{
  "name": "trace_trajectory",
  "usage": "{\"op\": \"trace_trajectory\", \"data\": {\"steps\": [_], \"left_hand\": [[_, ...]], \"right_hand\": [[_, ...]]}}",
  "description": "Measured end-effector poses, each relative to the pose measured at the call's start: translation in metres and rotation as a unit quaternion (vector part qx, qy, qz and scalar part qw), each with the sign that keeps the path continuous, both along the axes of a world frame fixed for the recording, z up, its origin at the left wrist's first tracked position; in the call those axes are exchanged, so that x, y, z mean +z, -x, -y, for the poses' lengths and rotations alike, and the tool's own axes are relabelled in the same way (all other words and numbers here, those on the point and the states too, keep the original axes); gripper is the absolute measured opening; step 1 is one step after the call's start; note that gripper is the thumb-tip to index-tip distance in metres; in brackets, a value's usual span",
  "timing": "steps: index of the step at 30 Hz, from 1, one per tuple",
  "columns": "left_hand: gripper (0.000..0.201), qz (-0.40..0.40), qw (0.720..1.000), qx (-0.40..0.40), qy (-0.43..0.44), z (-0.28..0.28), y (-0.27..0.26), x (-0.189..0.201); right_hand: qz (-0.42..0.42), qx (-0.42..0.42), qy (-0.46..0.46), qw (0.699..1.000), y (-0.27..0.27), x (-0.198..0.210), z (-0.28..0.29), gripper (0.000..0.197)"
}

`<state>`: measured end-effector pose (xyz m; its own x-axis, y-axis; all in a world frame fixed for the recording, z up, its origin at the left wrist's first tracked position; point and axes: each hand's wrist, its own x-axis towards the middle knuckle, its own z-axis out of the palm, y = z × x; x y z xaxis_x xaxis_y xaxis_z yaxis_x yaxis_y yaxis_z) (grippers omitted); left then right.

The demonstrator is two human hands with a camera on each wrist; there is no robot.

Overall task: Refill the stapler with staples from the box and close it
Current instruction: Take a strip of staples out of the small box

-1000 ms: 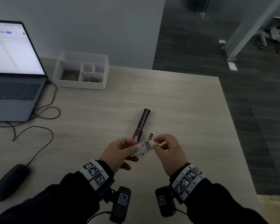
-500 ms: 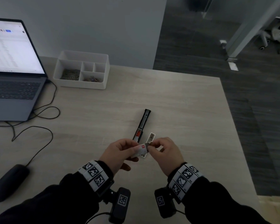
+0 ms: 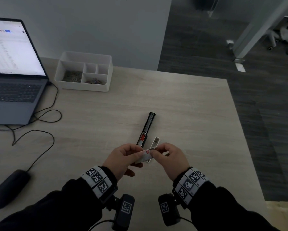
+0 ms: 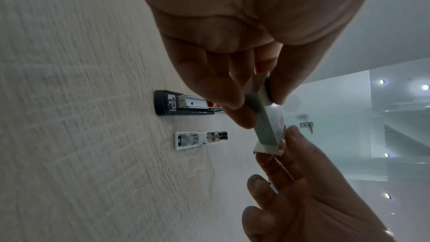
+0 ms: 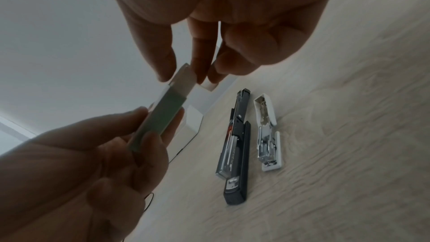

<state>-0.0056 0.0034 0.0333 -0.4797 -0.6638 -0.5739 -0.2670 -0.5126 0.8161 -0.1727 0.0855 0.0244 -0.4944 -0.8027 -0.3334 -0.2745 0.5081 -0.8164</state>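
My left hand (image 3: 133, 154) grips a small white staple box (image 3: 145, 156) with a red mark, held just above the table. My right hand (image 3: 156, 151) pinches the pale end piece (image 5: 184, 74) that sticks out of the box (image 5: 158, 122); whether it is a flap or an inner tray I cannot tell. A long black stapler (image 3: 146, 129) lies open on the table just beyond my hands, its metal channel facing up. Beside it on the right lies a smaller white stapler (image 3: 155, 143), also open. Both staplers, black (image 4: 184, 105) and white (image 4: 201, 138), also show in the left wrist view.
A white compartment tray (image 3: 85, 88) with clips stands at the back. An open laptop (image 3: 15, 90) sits at the far left, with cables (image 3: 40, 130) trailing to a dark mouse (image 3: 8, 187). The table's right edge (image 3: 239, 130) drops off to dark carpet.
My right hand has come in slightly to the left and now pinches the box's end. The left hand and both staplers have stayed where they were.
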Motion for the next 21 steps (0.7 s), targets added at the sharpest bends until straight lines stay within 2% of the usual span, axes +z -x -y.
{"op": "trace_trajectory", "data": {"steps": [8, 13, 21], "left_hand": [[0.011, 0.006, 1.0, -0.002, 0.009, -0.0011, -0.0027, -0.0023], [0.011, 0.008, 1.0, -0.004, 0.012, -0.001, -0.0034, -0.0032], [0.012, 0.008, 1.0, -0.012, 0.019, -0.0022, -0.0006, -0.0014]], "right_hand": [[0.08, -0.035, -0.01, 0.996, -0.0003, 0.004, 0.0002, 0.005], [0.116, -0.044, -0.032, 0.992, -0.0022, 0.0035, -0.0016, 0.011], [0.061, -0.043, -0.013, 0.997, -0.0012, -0.0013, -0.0028, 0.009]]}}
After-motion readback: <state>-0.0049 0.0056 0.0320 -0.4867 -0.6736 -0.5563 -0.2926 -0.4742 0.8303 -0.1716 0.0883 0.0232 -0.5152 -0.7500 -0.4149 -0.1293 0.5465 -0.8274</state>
